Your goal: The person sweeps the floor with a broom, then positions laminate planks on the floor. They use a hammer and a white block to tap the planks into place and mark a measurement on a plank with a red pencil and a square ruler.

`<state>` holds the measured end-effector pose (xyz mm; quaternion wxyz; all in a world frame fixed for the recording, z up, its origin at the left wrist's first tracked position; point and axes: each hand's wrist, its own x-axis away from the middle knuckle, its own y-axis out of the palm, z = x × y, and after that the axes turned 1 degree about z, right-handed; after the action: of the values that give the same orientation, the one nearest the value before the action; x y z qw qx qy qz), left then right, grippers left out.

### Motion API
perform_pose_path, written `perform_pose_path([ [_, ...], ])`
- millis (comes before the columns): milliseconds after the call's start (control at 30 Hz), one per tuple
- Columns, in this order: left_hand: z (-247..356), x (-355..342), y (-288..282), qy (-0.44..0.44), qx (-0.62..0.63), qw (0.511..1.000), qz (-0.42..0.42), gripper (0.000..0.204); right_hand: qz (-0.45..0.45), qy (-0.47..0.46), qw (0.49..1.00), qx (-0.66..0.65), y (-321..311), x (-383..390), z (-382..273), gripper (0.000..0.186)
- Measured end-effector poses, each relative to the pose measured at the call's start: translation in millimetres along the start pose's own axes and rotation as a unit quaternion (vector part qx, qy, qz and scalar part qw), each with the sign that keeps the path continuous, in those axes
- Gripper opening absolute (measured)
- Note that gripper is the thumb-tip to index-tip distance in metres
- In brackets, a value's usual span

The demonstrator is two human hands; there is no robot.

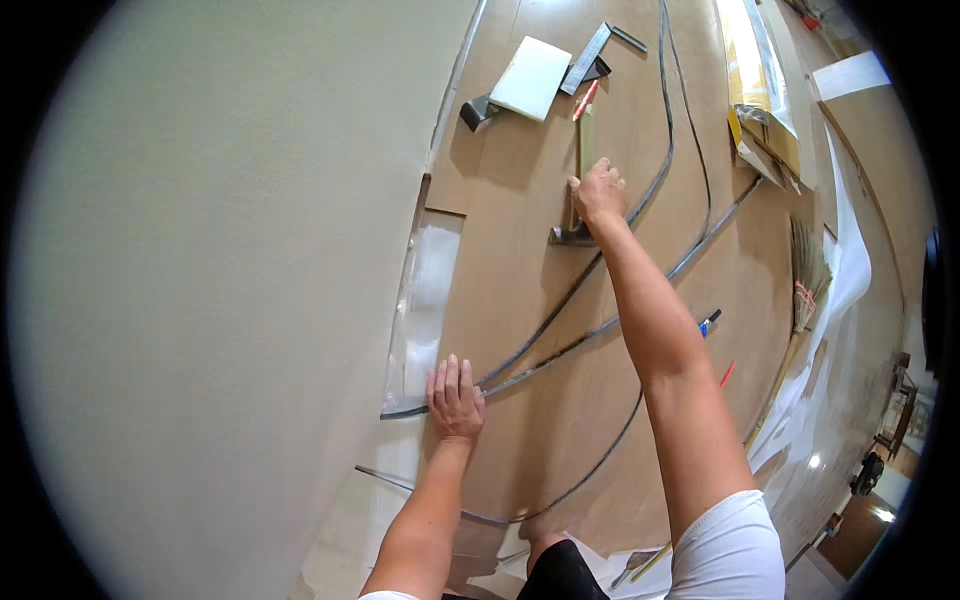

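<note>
My left hand lies flat on the wood-look floor planks, fingers stretched out, next to the wall. It touches the end area of a long dark strip that crosses the planks. Farther ahead, my right hand is closed round the handle of a hammer; the hammer's dark head rests low beside my wrist, on the near side. Just beyond the handle end lies a red-and-white pen-like item. Left of it are a white block and a bent dark metal bar.
A metal square lies at the far end. White underlay shows in a gap along the wall. To the right are torn packaging, a straw broom, white sheeting, a blue-and-black tool and a red stick.
</note>
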<state>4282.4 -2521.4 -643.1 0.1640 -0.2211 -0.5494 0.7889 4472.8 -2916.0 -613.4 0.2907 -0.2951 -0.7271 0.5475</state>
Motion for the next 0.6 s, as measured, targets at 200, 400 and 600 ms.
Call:
perform_pose_path([
  [200,-11.8,10.5,-2.8,-0.010,0.003,1.000,-0.029,0.053,-0.074,0.073,0.976,-0.191,-14.3,22.2,-19.4,0.052],
  [400,-11.8,8.0,-4.8,-0.002,-0.003,1.000,-0.017,0.052,-0.009,0.121,0.927,-0.354,-15.4,-6.0,-77.1,0.045],
  [600,-10.5,7.8,-0.5,-0.002,0.006,1.000,-0.011,0.047,-0.031,0.171,0.886,-0.429,35.2,-87.1,-97.7,0.036],
])
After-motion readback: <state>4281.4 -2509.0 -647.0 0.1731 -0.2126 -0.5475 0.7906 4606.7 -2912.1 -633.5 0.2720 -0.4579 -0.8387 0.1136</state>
